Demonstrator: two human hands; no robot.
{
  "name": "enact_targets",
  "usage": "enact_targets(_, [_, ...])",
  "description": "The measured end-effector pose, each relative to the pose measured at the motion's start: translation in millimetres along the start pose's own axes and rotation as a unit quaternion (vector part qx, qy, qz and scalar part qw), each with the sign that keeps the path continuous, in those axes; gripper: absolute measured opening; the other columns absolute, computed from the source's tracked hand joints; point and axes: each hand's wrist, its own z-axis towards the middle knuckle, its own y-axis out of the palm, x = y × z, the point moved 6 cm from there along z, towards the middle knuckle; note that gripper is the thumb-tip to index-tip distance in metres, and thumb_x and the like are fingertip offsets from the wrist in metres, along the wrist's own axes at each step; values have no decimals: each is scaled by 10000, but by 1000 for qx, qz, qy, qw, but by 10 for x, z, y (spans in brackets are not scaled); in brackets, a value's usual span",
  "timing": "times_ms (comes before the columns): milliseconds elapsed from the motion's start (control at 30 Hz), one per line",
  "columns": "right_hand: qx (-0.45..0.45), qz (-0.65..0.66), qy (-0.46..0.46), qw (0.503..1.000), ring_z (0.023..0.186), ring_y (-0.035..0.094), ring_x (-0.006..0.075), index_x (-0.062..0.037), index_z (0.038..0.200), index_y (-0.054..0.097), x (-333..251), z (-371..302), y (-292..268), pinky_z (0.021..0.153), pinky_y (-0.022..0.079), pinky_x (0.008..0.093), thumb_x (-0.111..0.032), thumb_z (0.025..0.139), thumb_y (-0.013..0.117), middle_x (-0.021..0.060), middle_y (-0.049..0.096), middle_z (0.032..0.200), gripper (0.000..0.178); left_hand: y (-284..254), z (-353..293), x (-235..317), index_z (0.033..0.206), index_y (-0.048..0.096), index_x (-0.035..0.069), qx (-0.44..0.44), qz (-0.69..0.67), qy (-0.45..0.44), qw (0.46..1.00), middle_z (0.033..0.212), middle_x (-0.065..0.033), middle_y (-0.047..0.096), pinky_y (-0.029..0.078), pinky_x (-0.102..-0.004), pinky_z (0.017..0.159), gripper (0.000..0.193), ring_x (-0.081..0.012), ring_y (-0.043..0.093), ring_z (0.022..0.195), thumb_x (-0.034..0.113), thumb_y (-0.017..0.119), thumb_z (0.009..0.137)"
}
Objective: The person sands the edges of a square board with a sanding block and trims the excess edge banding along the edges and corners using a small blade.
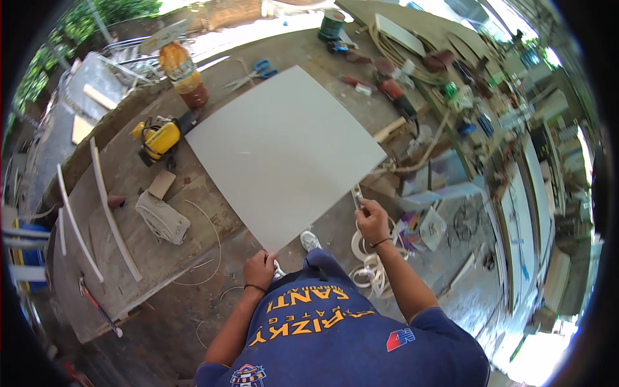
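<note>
A large white panel (pixel 284 155) lies flat on a worn workbench (pixel 209 213), one corner toward the person, a bare hand at each near side.
The left hand (pixel 259 267) has its fingers bunched at the panel's near corner—whether they pinch it or only rest there, I cannot tell—while the right hand (pixel 373 222), near the right corner, pinches a slim pale object (pixel 357 192) of unclear kind. Around the panel: a yellow power tool (pixel 160 140) by its left corner, an amber-filled bottle (pixel 184 74) and blue-handled scissors (pixel 261 69) beyond, a red-and-black power tool (pixel 396 97) to the right, and loops of pale strip (pixel 371 271) below the right hand.
</note>
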Motion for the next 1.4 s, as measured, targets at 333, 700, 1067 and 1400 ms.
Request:
enact_targets(333, [-19, 182, 139, 973, 552, 441, 54, 3, 1002, 599, 1333, 2390, -466, 399, 320, 245, -106, 857, 626, -40, 479, 651, 183, 33, -425, -73, 940, 633, 79, 133, 68, -109, 983, 872, -201, 653, 478, -507, 720, 281, -411, 619, 835, 327, 506, 907])
enact_targets(700, [-69, 124, 10, 990, 1017, 580, 238, -66, 1346, 487, 1970, 4024, 552, 755, 489, 344, -142, 843, 648, 181, 577, 1233, 533, 732, -2211, -1117, 824, 697, 66, 288, -13, -455, 842, 851, -175, 674, 510, -441, 758, 295, -360, 654, 830, 339, 588, 790])
enact_targets(1067, [-79, 3, -372, 925, 1175, 518, 303, -30, 1291, 550, -963, 1066, 1126, 987, 446, 415, -105, 914, 588, 148, 497, 1344, 386, 2567, -4238, -3207, 865, 688, 66, 450, -404, -640, 473, 803, -133, 693, 534, -408, 593, 381, -264, 677, 678, 440, 627, 828])
enact_targets(1400, [-360, 33, -311, 879, 1130, 535, 253, 3, 1308, 503, -1707, -1639, 2224, 928, 465, 353, -55, 897, 548, 132, 523, 1298, 417, 3570, -5904, -5110, 1118, 531, 56, 677, -684, -208, -175, 1093, -108, 567, 464, -391, 763, 525, -192, 543, 784, 443, 713, 814])
